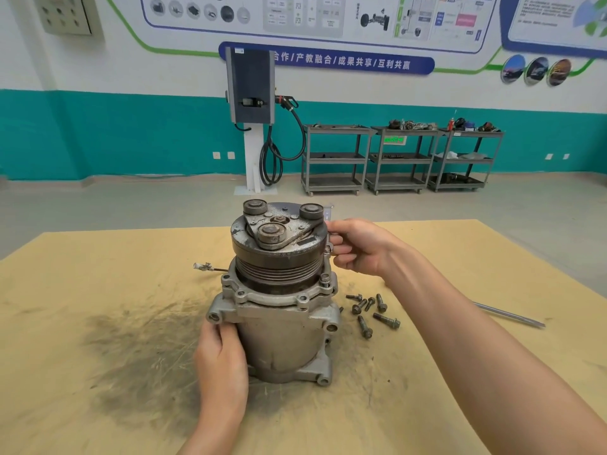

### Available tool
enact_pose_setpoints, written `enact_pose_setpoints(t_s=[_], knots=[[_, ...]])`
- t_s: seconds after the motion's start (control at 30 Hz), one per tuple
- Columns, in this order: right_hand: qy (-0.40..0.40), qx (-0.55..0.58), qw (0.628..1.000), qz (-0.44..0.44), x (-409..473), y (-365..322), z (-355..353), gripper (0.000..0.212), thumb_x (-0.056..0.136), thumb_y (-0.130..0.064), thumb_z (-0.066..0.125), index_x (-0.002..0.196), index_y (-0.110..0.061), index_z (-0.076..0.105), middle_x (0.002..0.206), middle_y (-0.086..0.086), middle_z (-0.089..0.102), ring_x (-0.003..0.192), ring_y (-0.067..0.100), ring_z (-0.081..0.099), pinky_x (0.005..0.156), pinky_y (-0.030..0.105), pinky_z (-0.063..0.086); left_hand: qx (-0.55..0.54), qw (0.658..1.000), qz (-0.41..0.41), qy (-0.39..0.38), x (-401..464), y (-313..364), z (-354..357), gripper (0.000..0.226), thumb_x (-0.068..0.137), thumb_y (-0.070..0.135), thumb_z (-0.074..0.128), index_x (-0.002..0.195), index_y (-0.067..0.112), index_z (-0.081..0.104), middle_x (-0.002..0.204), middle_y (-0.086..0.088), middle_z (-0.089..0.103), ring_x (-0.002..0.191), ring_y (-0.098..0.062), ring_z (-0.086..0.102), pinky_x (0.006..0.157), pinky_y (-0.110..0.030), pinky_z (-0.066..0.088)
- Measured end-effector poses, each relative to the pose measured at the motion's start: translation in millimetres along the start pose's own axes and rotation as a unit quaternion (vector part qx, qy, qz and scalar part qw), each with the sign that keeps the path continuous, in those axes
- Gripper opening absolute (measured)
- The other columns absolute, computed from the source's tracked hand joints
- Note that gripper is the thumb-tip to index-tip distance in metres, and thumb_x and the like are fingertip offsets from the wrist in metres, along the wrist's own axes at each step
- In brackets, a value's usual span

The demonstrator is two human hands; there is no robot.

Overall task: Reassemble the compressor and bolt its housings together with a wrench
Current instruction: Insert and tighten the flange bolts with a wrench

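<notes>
From the head camera I saw the compressor [279,303] standing upright near the middle of the desk [98,405], its dark clutch plate and grooved pulley [278,257] on top and the grey aluminium housing below. The left hand [221,359] came up from the bottom edge, forearm nearly vertical, palm laid against the lower left side of the housing just under a mounting lug; its fingers wrapped round the body, so that grip was closed on the compressor. The right arm reached in from the lower right corner, crossing the desk diagonally, and the right hand [356,246] sat at the right edge of the pulley, thumb on top by the rim and fingers curled in beneath. Its fingertips were pressed close to a small fitting at the pulley's side, and I could not tell whether they pinched that fitting or only the pulley rim.

Six loose bolts [372,311] lay scattered on the desk just right of the housing, apart from both hands. A thin metal rod [507,314] lay further right, partly hidden behind the right forearm. A small connector on a wire [204,267] stuck out to the left of the pulley. The far side of the compressor was hidden. A dark greasy smear [138,353] stained the desk's covering left of the housing.
</notes>
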State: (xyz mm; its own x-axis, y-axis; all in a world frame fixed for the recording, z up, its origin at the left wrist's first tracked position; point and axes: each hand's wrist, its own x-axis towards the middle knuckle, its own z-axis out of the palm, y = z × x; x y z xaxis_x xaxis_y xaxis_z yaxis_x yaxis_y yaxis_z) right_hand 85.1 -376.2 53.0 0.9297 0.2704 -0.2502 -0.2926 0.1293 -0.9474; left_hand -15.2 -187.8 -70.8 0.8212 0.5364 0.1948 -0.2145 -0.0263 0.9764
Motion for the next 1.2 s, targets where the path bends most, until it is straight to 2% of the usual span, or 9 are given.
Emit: enact_pose_setpoints(t_s=[0.1, 0.3, 0.43, 0.53, 0.67, 0.8, 0.9, 1.07, 1.2], knots=[[0.020, 0.020, 0.999, -0.039, -4, 5, 1, 0.023, 0.103, -0.015, 0.042, 0.082, -0.013, 0.054, 0.048, -0.008, 0.035, 0.038, 0.004, 0.025, 0.035, 0.014, 0.018, -0.002, 1.000, -0.001, -0.005, 0, 1, 0, 0.031, 0.104, 0.018, 0.039, 0.095, 0.039, 0.059, 0.100, 0.021, 0.062, 0.093, 0.009, 0.053, 0.080, -0.027, 0.039], [0.080, 0.107, 0.978, -0.159, -23, 30, 1, 0.020, 0.104, -0.017, 0.041, 0.087, -0.010, 0.051, 0.051, -0.004, 0.039, 0.042, 0.007, 0.027, 0.038, 0.017, 0.020, 0.009, 1.000, -0.005, 0.001, 1, -3, 0, 0.027, 0.104, 0.017, 0.039, 0.089, 0.030, 0.057, 0.093, 0.008, 0.063, 0.087, -0.010, 0.055, 0.078, -0.036, 0.040], [0.114, 0.131, 0.957, -0.232, -34, 51, 7, 0.018, 0.104, -0.021, 0.040, 0.092, -0.010, 0.048, 0.051, -0.004, 0.036, 0.043, 0.008, 0.026, 0.039, 0.019, 0.021, 0.016, 1.000, 0.002, 0.007, 1, -4, 0, 0.027, 0.104, 0.019, 0.040, 0.084, 0.030, 0.056, 0.089, 0.008, 0.062, 0.083, -0.008, 0.054, 0.073, -0.033, 0.041], [0.153, 0.112, 0.935, -0.301, -41, 68, 12, 0.015, 0.103, -0.022, 0.042, 0.095, -0.010, 0.045, 0.049, -0.005, 0.032, 0.041, 0.008, 0.024, 0.040, 0.021, 0.017, 0.017, 1.000, 0.005, 0.005, 1, -4, 0, 0.028, 0.104, 0.018, 0.040, 0.084, 0.031, 0.056, 0.090, 0.010, 0.062, 0.082, 0.002, 0.053, 0.076, -0.035, 0.038], [0.176, 0.089, 0.914, -0.355, -51, 84, 17, 0.011, 0.099, -0.021, 0.048, 0.093, -0.013, 0.045, 0.050, -0.003, 0.028, 0.042, 0.009, 0.020, 0.043, 0.028, 0.012, 0.021, 1.000, 0.004, 0.002, 1, -3, -1, 0.028, 0.104, 0.020, 0.040, 0.086, 0.033, 0.056, 0.091, 0.012, 0.062, 0.083, 0.003, 0.053, 0.076, -0.035, 0.038], [0.181, 0.060, 0.912, -0.364, -55, 86, 19, 0.010, 0.098, -0.023, 0.050, 0.092, -0.015, 0.046, 0.050, -0.002, 0.029, 0.041, 0.009, 0.023, 0.042, 0.028, 0.014, 0.021, 1.000, 0.002, 0.005, 1, -2, 0, 0.028, 0.104, 0.020, 0.040, 0.085, 0.032, 0.056, 0.090, 0.012, 0.061, 0.082, 0.003, 0.052, 0.076, -0.034, 0.038], [0.172, 0.035, 0.917, -0.357, -53, 78, 15, 0.014, 0.104, -0.021, 0.041, 0.095, -0.010, 0.045, 0.048, -0.004, 0.037, 0.041, 0.011, 0.028, 0.041, 0.025, 0.020, 0.023, 1.000, 0.003, 0.002, 1, -3, -1, 0.026, 0.104, 0.021, 0.040, 0.086, 0.029, 0.057, 0.089, 0.006, 0.063, 0.081, -0.006, 0.053, 0.074, -0.036, 0.040], [0.148, 0.037, 0.934, -0.323, -49, 63, 11, 0.025, 0.105, -0.021, 0.035, 0.093, -0.008, 0.052, 0.049, -0.002, 0.041, 0.040, 0.012, 0.032, 0.042, 0.024, 0.022, 0.025, 1.000, 0.003, 0.000, 1, -3, -1, 0.027, 0.104, 0.020, 0.039, 0.085, 0.031, 0.056, 0.088, 0.010, 0.062, 0.080, 0.003, 0.053, 0.072, -0.024, 0.042], [0.132, 0.078, 0.949, -0.274, -42, 51, 8, 0.027, 0.106, -0.020, 0.035, 0.088, -0.009, 0.053, 0.049, -0.001, 0.041, 0.041, 0.012, 0.032, 0.042, 0.022, 0.024, 0.023, 1.000, -0.001, 0.002, 0, -2, -1, 0.026, 0.104, 0.020, 0.040, 0.087, 0.028, 0.057, 0.089, 0.007, 0.062, 0.079, 0.001, 0.052, 0.072, -0.025, 0.042]])
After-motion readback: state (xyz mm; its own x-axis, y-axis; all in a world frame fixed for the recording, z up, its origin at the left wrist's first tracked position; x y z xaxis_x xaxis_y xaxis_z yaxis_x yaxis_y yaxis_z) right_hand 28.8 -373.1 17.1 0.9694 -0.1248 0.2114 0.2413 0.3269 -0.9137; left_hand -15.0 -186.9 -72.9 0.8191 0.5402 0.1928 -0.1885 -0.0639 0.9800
